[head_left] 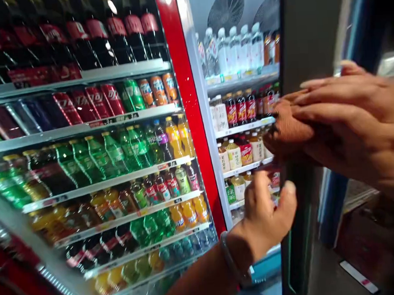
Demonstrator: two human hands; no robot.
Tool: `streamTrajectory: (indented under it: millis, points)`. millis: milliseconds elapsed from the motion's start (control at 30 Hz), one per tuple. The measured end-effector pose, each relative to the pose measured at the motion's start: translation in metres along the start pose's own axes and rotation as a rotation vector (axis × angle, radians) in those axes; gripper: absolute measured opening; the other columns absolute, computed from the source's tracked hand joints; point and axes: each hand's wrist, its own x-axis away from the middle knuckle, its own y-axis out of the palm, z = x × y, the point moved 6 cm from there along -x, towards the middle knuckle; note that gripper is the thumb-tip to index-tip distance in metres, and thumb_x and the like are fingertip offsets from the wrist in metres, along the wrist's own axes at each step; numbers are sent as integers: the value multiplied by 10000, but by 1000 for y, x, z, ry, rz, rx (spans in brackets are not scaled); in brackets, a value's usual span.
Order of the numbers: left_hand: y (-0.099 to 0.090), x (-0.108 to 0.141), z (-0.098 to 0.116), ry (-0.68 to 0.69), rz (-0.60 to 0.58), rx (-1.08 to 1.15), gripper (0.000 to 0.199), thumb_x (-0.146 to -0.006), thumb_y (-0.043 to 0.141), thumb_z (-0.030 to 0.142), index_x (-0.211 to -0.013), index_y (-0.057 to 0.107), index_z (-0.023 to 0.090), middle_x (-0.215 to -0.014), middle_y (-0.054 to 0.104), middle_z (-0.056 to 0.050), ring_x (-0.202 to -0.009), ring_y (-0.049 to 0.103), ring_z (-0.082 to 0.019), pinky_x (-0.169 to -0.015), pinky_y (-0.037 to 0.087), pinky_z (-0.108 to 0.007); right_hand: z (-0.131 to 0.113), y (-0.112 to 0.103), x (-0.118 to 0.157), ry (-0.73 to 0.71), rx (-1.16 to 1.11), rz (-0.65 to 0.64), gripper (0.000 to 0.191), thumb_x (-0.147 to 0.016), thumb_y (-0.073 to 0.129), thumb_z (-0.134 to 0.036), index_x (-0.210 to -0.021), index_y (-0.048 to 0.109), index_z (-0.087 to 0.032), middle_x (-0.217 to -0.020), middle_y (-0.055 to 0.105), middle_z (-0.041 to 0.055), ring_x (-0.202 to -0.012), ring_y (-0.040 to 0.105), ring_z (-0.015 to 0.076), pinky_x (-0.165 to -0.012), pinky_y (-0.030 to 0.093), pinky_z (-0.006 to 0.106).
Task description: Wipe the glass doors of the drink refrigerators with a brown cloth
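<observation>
From the head camera, the person stands in front of two drinks fridges. The right hand [351, 126] lies flat, fingers stretched and together, and presses a crumpled brown cloth [286, 127] against the dark edge of the open glass fridge door [298, 230]. The cloth sits under the fingertips, at the door's left edge, about at the middle of its height. The hand does not clench it; it holds it by pushing.

The left hand [266, 216] is lower on the same door edge. Its fingers curl around the edge and the thumb points up, so it grasps the door. A thin bracelet [229, 260] is around this wrist.

Behind the door is the white-framed fridge [204, 120]. Its shelves carry clear water bottles [234, 48] at the top, dark bottles with red labels [241, 107] below, and pale bottles with white caps [237, 154] on the next shelf.

To the left stands the red-framed fridge [188, 99], its door closed. On its shelves I see red cans [95, 102], green plastic bottles [111, 154] and orange plastic bottles [189, 211], all in tilted rows. The picture is a little blurred at the lower left corner.
</observation>
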Motion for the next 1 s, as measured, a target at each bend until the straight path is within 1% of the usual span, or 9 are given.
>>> streamTrajectory:
  millis: [67, 133, 200, 300, 400, 533, 700, 833, 1000]
  points:
    - [1, -19, 11, 82, 137, -6, 579, -1078, 520, 451, -1575, 400, 180, -1564, 584, -203, -1477, 565, -316, -1262, 458, -496, -7, -5, -2, -61, 69, 28, 319, -956, 654, -558, -1130, 705, -296, -1461, 645, 54, -1477, 551, 313, -1258, 454, 644]
    - [6, -43, 31, 192, 138, 46, 702, -1097, 457, 520, -1676, 214, 206, -1722, 399, -192, -1611, 396, -296, -1335, 354, -486, -9, -9, -1, -130, 127, 36, 318, -948, 687, -472, -1209, 666, -291, -1472, 628, 77, -1472, 554, 321, -1238, 474, 664]
    - [10, -66, 52, 290, 32, 74, 787, -1092, 442, 577, -1720, 89, 259, -1788, 292, -149, -1658, 305, -280, -1370, 277, -492, -11, -14, -2, -217, 177, 24, 384, -928, 722, -384, -1283, 619, -281, -1433, 642, 98, -1445, 579, 323, -1230, 476, 679]
    - [10, -87, 77, 335, -177, 23, 944, -1034, 532, 658, -1739, 1, 323, -1810, 245, -104, -1655, 304, -313, -1380, 236, -524, -18, -22, -11, -308, 292, 46, 484, -924, 730, -298, -1372, 552, -262, -1392, 643, 122, -1414, 602, 324, -1212, 493, 677]
    - [-2, -96, 86, 283, -255, 130, 994, -995, 573, 709, -1738, 6, 372, -1833, 156, -38, -1678, 218, -311, -1390, 187, -502, -29, -21, -25, -311, 432, 49, 590, -931, 753, -346, -1455, 495, -262, -1538, 517, 157, -1504, 506, 359, -1198, 515, 652]
    - [-9, -97, 80, 128, -266, 518, 971, -1028, 542, 682, -1731, -50, 371, -1836, 154, -22, -1697, 134, -248, -1391, 138, -457, -38, -8, -27, -282, 539, -51, 804, -914, 799, -316, -1591, 365, -292, -1733, 243, 163, -1635, 270, 437, -1274, 416, 703]
    - [-1, -91, 77, 69, -259, 654, 973, -1011, 679, 521, -1735, 46, 374, -1823, 221, -44, -1690, 190, -249, -1384, 134, -431, -39, -11, -17, -302, 529, -30, 902, -936, 768, -228, -1659, 252, -384, -1751, 206, 122, -1656, 248, 378, -1300, 395, 673]
    - [3, -88, 83, 42, -285, 727, 974, -1009, 686, 470, -1734, 44, 372, -1820, 233, -51, -1690, 185, -246, -1376, 130, -421, -47, -11, -12, -360, 618, 37, 995, -908, 786, -214, -1700, 196, -335, -1760, 194, 157, -1652, 238, 408, -1307, 339, 715]
    - [5, -86, 91, -11, -312, 748, 973, -992, 694, 428, -1739, 78, 332, -1811, 259, -70, -1684, 211, -269, -1370, 161, -441, -53, -7, -4, -421, 827, 28, 1009, -885, 785, -194, -1717, 216, -244, -1798, 122, 170, -1658, 167, 455, -1329, 305, 682]
